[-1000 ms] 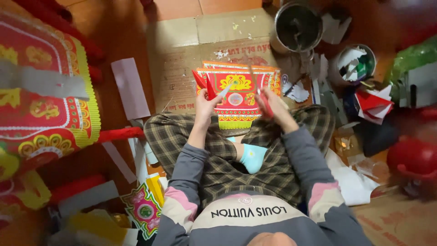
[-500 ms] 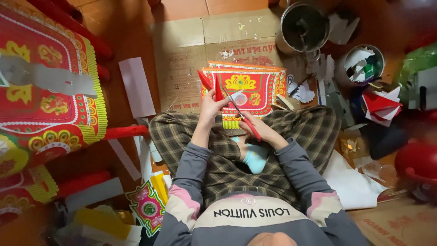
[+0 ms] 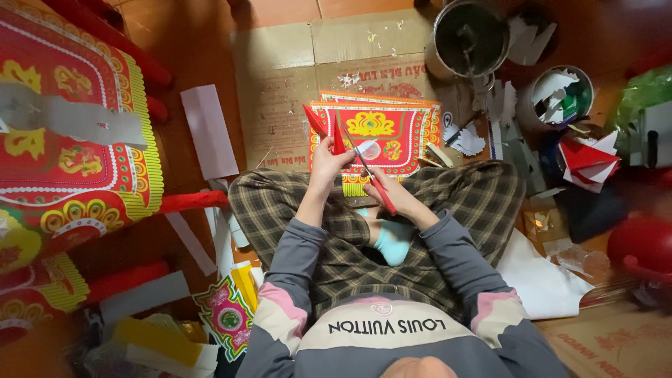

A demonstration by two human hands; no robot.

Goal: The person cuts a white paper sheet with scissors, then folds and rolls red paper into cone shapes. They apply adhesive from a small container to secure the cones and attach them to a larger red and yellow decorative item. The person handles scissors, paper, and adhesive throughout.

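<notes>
The person sits cross-legged on the floor (image 3: 196, 42), and the left hand (image 3: 329, 159) is closed on a small red paper piece (image 3: 323, 126), pinching it near its lower end so that two pointed strips stand up above the fingers. The right hand (image 3: 387, 190) is wrapped around the red handles of a pair of scissors (image 3: 369, 170), whose blades reach up toward the paper; whether the blades are parted or together is too small to tell. Both are held over the lap, above the near edge of a stack of red and yellow printed sheets (image 3: 381, 133) that lies on a flattened cardboard sheet (image 3: 280, 91).

The red paper looks thin, light and floppy, easily creased or torn, so I judge it handles best pinched close to the cutting line, with the fingers clear of the blades. The scissors are rigid and should be taken by the handles only.

Compared with half a second ago, the hands have drawn together: the scissors then slanted away from the paper toward the lap, and now their tips sit right beside the red piece. A second ago the hands were farther apart, resting over the printed stack. The metal pot (image 3: 467, 38) at the far edge and the large red decorated panel (image 3: 70, 133) on the left are unchanged.
</notes>
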